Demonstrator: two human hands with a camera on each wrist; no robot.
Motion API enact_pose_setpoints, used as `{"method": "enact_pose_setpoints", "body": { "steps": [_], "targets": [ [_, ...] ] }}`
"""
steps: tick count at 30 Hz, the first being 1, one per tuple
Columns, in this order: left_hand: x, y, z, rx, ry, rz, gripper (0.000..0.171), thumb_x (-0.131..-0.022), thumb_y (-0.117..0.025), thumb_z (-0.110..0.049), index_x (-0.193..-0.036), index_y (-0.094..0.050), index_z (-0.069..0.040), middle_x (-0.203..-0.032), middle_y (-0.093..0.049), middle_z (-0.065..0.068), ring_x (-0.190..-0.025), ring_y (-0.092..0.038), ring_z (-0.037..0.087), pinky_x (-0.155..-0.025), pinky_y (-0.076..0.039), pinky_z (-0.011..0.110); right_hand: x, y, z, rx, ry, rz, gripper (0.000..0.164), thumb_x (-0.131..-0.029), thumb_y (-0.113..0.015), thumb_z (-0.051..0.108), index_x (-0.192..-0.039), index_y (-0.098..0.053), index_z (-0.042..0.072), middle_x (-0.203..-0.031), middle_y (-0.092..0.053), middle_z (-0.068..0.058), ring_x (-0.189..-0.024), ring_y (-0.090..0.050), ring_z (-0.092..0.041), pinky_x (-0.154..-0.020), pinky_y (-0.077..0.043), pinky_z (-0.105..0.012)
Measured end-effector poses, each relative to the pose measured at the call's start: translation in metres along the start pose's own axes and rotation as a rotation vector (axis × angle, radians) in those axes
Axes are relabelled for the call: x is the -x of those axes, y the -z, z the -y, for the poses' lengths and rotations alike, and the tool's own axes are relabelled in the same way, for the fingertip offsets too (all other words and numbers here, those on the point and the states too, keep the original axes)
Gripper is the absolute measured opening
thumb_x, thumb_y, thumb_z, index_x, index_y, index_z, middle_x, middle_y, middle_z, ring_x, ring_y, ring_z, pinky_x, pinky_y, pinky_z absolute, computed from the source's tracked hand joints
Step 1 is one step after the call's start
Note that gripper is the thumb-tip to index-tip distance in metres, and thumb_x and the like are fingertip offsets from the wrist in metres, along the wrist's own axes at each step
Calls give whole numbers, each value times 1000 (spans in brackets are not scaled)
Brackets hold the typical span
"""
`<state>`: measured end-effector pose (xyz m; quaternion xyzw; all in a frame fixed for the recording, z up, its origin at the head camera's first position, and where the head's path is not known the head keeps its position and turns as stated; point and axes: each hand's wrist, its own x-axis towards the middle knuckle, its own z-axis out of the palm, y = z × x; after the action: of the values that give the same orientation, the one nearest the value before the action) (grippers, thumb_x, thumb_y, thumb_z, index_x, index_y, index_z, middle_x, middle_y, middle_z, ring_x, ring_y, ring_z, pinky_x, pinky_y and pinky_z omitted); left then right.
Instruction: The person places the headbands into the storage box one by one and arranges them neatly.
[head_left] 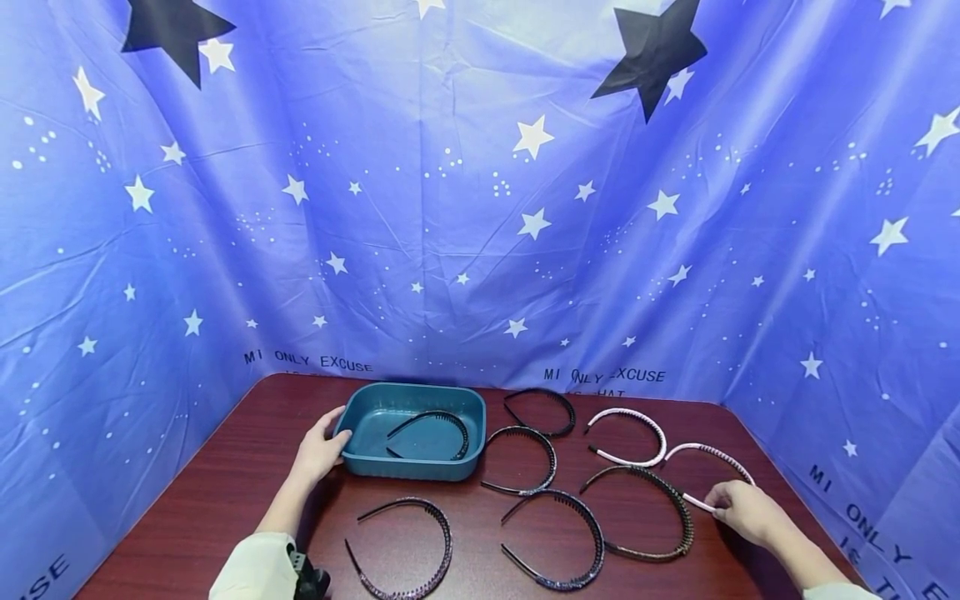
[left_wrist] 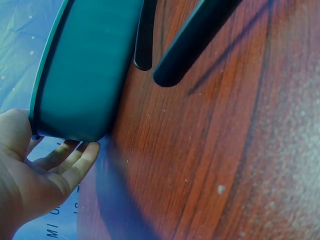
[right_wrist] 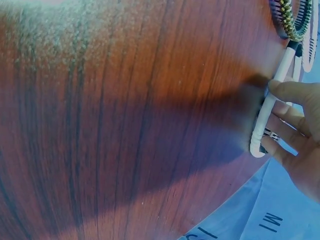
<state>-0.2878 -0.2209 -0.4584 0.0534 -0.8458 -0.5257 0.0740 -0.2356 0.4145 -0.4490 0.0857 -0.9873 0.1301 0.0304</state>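
My left hand [head_left: 321, 450] holds the left end of a teal plastic bin [head_left: 412, 470], thumb over the rim. In the left wrist view its fingers lie along the outside of the bin's wall [left_wrist: 85, 75]. A black headband [head_left: 463, 431] lies inside the bin. At the far right, my right hand [head_left: 746, 510] pinches one arm of a white headband [head_left: 697, 502] between thumb and fingers. The right wrist view shows this white headband [right_wrist: 263, 120] at the table's edge, with the thumb on its near side.
Beside the bin lie a dark speckled headband [head_left: 553, 467] and a black headband [head_left: 573, 412]. A pale pink headband [head_left: 660, 437] and a brownish-gold headband [head_left: 686, 525] are near the right hand. Two glittery headbands [head_left: 597, 542] lie in front on the table [head_left: 285, 400]. A starry blue curtain [head_left: 450, 250] surrounds it.
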Motion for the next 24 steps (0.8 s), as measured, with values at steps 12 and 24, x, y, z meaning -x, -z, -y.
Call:
{"method": "enact_pose_setpoints", "body": {
  "steps": [12,24],
  "targets": [
    [-3,-1,1,0,-5,0,50,-92,-50,-8,-140,-37,-5,-123,-49,33,-86,-63,31,-65,-57,38,-3,12,5,27,35,-61,7,-76,-68,7,-79,-67,14,-74,-62,4,-69,-52,-8,-62,-43,-33],
    [-2,0,2,-14,-6,3,50,-93,-50,-9,-141,-36,-5,-125,-48,33,-90,-62,32,-66,-57,38,-5,24,13,23,34,-119,9,-77,-67,6,-86,-68,6,-80,-67,-6,-75,-61,-21,-65,-46,-41]
  ]
}}
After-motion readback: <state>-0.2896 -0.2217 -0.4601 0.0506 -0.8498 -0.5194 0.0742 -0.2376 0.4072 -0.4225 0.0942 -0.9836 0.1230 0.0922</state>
